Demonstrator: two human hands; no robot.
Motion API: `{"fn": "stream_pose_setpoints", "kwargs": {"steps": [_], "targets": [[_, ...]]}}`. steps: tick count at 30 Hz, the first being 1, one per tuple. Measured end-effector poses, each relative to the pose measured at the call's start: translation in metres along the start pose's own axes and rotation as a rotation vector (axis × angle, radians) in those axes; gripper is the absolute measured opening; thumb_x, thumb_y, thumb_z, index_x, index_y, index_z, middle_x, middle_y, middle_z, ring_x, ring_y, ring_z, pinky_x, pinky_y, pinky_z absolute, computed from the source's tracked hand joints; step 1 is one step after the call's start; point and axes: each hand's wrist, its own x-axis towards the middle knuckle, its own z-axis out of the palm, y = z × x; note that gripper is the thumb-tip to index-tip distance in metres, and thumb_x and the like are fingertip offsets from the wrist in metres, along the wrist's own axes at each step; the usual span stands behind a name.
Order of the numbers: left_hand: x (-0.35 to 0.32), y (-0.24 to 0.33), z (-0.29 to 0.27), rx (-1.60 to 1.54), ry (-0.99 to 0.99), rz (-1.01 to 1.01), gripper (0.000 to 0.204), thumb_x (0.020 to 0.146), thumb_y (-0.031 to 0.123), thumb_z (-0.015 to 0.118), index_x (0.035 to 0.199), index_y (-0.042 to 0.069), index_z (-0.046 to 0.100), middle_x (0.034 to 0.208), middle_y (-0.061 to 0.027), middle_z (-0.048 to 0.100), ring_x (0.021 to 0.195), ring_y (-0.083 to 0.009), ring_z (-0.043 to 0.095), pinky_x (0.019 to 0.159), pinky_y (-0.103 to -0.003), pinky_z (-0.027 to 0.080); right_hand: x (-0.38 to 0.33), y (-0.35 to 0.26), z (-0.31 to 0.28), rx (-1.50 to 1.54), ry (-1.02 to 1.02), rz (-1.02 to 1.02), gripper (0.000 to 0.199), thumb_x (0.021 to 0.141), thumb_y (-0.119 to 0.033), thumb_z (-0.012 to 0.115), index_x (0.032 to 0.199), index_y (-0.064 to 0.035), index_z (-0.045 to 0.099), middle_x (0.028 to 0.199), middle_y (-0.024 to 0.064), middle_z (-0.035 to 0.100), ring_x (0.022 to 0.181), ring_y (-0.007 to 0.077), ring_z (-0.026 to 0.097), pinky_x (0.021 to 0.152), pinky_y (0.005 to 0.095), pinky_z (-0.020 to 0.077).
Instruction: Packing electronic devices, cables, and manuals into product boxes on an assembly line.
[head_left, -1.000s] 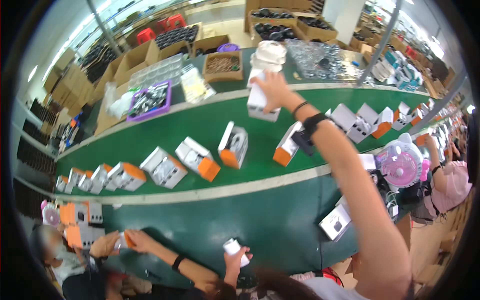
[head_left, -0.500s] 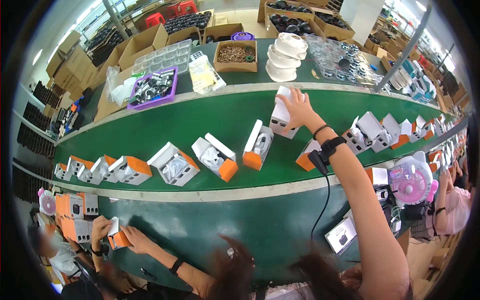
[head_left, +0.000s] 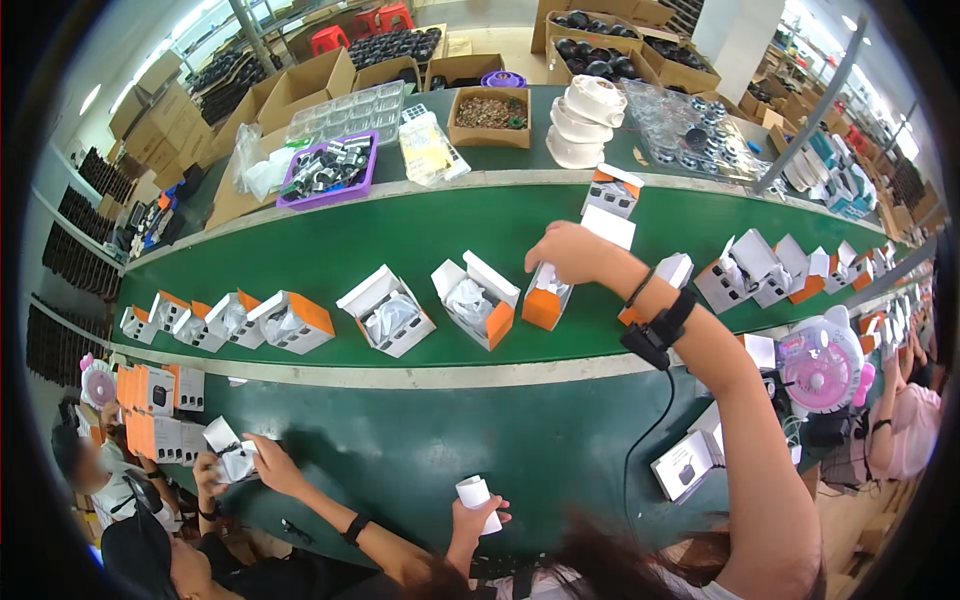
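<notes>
My right hand (head_left: 568, 252) reaches over the green belt, fingers curled down over the top of a white-and-orange box (head_left: 544, 308); the fingertips are hidden. Near the lower edge my left hand (head_left: 472, 520) is closed around a folded or rolled piece of white paper (head_left: 476, 492). Behind my right hand another box (head_left: 611, 194) stands by the belt's far edge, a white flap (head_left: 608, 226) in front of it. To the left an open box (head_left: 487, 327) holds a clear-bagged item. Right of my hand, another box (head_left: 672, 273) is partly covered by my wrist.
More open boxes (head_left: 392, 343) line the green belt (head_left: 420, 220). At the left a co-worker's hands (head_left: 276, 466) handle an open box beside stacked boxes. A purple basket (head_left: 372, 165), a carton (head_left: 462, 138) and white plastic housings (head_left: 575, 148) stand beyond. A pink fan (head_left: 825, 365) is at right.
My right hand has left the far box and come nearer and left, onto another box. The far box now stands farther back. My left hand has come into view with the white paper.
</notes>
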Motion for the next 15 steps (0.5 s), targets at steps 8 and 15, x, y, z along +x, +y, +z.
{"fn": "stream_pose_setpoints", "kwargs": {"steps": [8,15], "targets": [[-0.034,0.013,-0.025,0.011,-0.011,0.006,0.014,0.080,0.002,0.067,0.088,-0.002,0.056,0.081,-0.0177,0.067,0.058,-0.0263,0.067,0.051,-0.036,0.058,-0.018,-0.034,0.025,-0.294,0.141,-0.004,0.038,0.065,-0.010,0.073,0.101,-0.0164,0.067,0.093,0.0042,0.067,0.095,0.0214,0.062,0.087,0.0306,0.0437],[-0.036,0.040,-0.021,0.021,0.070,0.023,0.014,0.080,0.003,0.067,0.088,-0.005,0.058,0.078,-0.0176,0.067,0.055,-0.0261,0.066,0.049,-0.035,0.056,-0.039,0.093,-0.074,0.431,0.354,0.303,0.057,0.069,-0.013,0.068,0.124,-0.0081,0.053,0.117,0.0127,0.062,0.108,0.0297,0.059,0.092,0.0391,0.0484]]}}
